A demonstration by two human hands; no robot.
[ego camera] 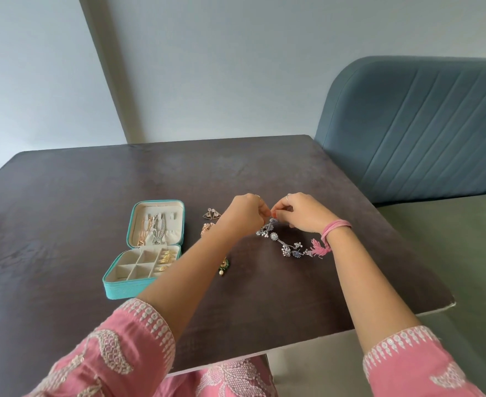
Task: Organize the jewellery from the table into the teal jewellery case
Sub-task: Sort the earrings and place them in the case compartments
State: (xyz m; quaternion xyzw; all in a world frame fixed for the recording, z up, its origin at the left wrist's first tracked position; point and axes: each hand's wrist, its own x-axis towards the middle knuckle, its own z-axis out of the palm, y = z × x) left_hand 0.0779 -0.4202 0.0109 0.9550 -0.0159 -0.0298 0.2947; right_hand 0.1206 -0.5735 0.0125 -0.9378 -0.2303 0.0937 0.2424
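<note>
You are seated at a dark brown counter (92, 179) with a mottled, worn-looking top; its near right corner shows a pale edge. Behind it rises a plain pale blue-grey wall (236, 67), crossed by a darker slanting band. To your right stands a blue padded chair (422, 124) with stitched diagonal ribs, beside a dull green surface (450, 239).

Your left hand (246, 214) and right hand (303, 212) meet near the counter's middle, fingers of both curled and pinching one end of a silver necklace (281, 243). The rest of it trails on the counter toward your right wrist, which wears a pink thread band (334, 227) with a tassel.

The teal jewellery case (147, 247) lies open to your left, lid back with chains hanging inside, gold pieces in the right-hand compartments of the tray. Between case and hands lie triangular earrings (212, 214), a rose-gold piece (207, 228) and a green drop earring (223, 265).
</note>
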